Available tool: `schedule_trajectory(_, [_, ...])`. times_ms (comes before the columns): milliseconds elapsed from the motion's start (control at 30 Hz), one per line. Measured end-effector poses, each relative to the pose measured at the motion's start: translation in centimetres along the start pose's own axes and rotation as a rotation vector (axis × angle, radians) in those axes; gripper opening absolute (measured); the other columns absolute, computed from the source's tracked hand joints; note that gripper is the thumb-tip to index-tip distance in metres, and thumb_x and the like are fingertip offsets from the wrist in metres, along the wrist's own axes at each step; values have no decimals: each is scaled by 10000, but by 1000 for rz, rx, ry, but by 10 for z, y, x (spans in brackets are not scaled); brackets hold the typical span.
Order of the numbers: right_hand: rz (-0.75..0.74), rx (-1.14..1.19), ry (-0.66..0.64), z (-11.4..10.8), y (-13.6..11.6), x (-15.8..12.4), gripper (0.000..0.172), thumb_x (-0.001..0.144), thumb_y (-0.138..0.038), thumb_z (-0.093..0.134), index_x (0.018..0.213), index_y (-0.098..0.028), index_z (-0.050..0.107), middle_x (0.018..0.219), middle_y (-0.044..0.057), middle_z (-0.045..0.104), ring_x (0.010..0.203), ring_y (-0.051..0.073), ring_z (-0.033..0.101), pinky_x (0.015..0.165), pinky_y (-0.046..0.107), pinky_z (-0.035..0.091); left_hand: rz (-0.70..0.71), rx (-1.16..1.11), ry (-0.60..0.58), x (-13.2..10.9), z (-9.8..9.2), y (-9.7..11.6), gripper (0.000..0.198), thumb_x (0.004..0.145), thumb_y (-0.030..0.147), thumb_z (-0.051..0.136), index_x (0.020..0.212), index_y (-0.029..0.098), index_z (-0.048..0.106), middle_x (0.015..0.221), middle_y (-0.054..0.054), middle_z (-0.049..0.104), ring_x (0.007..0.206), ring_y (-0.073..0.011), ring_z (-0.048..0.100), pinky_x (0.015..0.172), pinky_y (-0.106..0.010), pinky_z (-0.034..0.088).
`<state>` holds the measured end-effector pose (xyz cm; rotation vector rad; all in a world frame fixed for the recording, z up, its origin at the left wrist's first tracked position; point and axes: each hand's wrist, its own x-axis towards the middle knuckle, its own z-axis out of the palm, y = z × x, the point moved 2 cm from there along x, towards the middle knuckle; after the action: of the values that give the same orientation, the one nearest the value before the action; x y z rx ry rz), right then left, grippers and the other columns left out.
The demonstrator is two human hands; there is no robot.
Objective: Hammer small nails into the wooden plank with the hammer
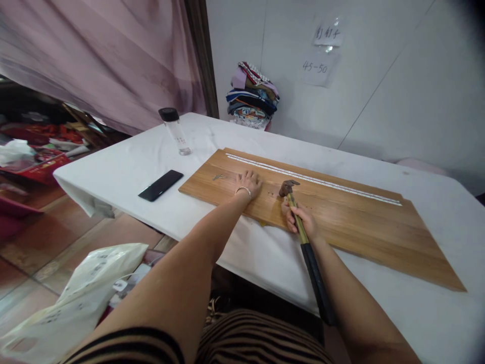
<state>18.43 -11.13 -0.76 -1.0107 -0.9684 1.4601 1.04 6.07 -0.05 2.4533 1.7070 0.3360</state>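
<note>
A long wooden board [352, 217] lies across the table, with two white strips [310, 177] along its far side. My left hand [249, 183] rests flat on the board, fingers stretched out. In my right hand [301, 220] is a claw hammer [301, 227], gripped high on its yellow handle near the rusty head. The hammer head is just over the board, and its black grip end points back toward me. Small marks or nail heads [271, 193] show in the wood between my hands. Several loose nails [219, 177] lie on the board left of my left hand.
A black phone [161, 185] and a clear bottle with a black lid [176, 132] stand left of the board on the white-covered table [125, 156]. Folded cloths [253, 98] are stacked by the wall. A plastic bag [87, 293] sits on the floor at left.
</note>
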Motion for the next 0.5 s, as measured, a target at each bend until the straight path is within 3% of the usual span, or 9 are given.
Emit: schedule_trajectory(500, [-11,-4,21,1,-2,0,418,817,-520,716,1066,-235,539,528,-123,518,315,86,409,361,230,268,-7,10,-8,0,-1,1,412,1041,408,393,1302,280,685,1526,-99,616,1476,-306,452,1202,-514,341])
